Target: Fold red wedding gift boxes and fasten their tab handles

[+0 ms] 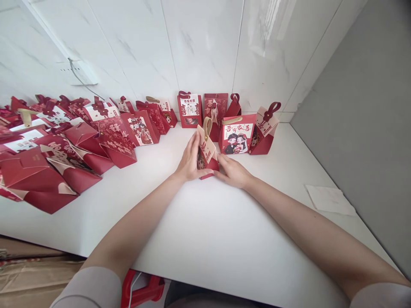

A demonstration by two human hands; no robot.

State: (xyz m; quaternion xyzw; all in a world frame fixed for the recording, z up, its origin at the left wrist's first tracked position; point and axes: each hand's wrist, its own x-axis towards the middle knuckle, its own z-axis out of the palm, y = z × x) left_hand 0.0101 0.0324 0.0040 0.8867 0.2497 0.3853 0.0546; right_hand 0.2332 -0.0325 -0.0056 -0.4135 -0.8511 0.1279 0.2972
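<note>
Between my two hands a red and cream gift box (pixel 208 150) with a tan ribbon loop on top stands on the white table. My left hand (pixel 190 160) lies along its left side, thumb across the lower front. On the right side my right hand (pixel 233 171) grips the lower part, thumb and fingers against the box. Just behind stands a red gift box with a cartoon couple (pixel 236 139). Beside that one, to the right, is a red and cream box (pixel 263 130) with a dark red loop. My palms hide parts of the held box.
Many red gift boxes (pixel 115 141) crowd the table's left side. More boxes (pixel 190 110) stand against the tiled wall (pixel 205 47). A white paper sheet (pixel 329 199) lies near the right edge of the white table (pixel 205 239). A cable (pixel 78 77) hangs from a wall socket.
</note>
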